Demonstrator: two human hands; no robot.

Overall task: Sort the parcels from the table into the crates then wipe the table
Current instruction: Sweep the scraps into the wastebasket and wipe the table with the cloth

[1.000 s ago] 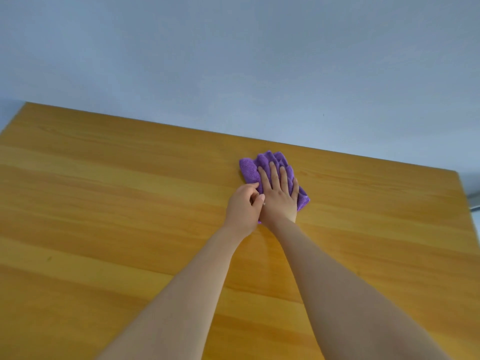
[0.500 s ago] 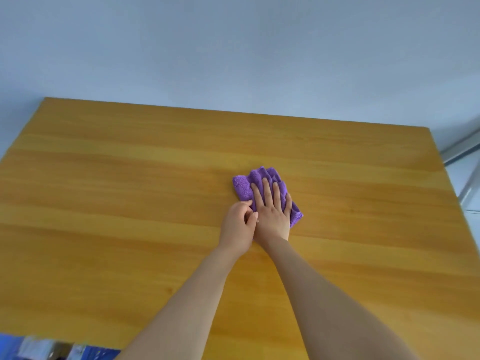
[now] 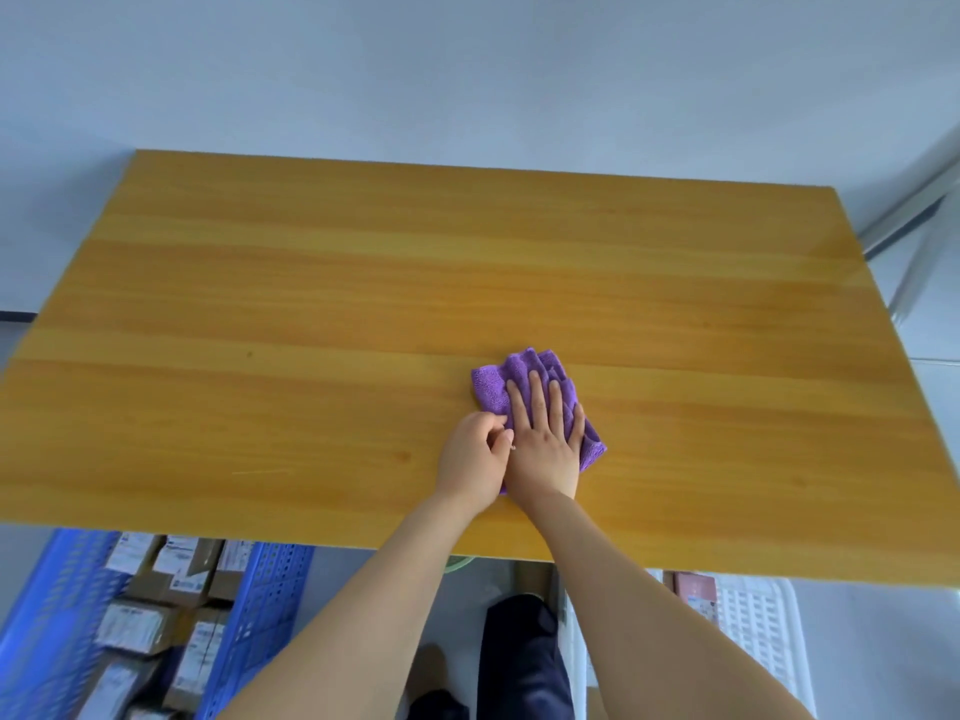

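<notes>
Legs: a dark trouser leg point(image 3: 519, 657) is showing under the near table edge, between the two crates.
Blue crate point(image 3: 260, 589): sitting on the floor at lower left, holding brown parcels point(image 3: 150, 615) with white labels.
White crate point(image 3: 753, 615): sitting at lower right, holding at least one pinkish box point(image 3: 696, 589); the rest is hiding behind the right forearm.
Stage: no parcels are showing on the table, so by my reading the sorting is finished and the wiping is under way.
Left hand point(image 3: 475, 459): resting on the table just left of the right hand, fingers curling in against the cloth's near-left edge. Whether they are pinching fabric, I cannot tell.
Right hand point(image 3: 545, 439): lying flat on the cloth, fingers straight and slightly spread, pointing toward the far edge and pressing down.
Cloth point(image 3: 493, 387): purple, folded, lying right of the table's centre and nearer the front edge. It is sitting under the right palm, sticking out beyond the fingertips and to their left. Its long axis is running roughly along the hand, near to far.
Table point(image 3: 311, 304): bare wood is stretching widest to the left and beyond the fingertips, so the next stroke is probably heading that way, the right hand driving.
Wall point(image 3: 467, 70): plain and pale, standing behind the far edge.
</notes>
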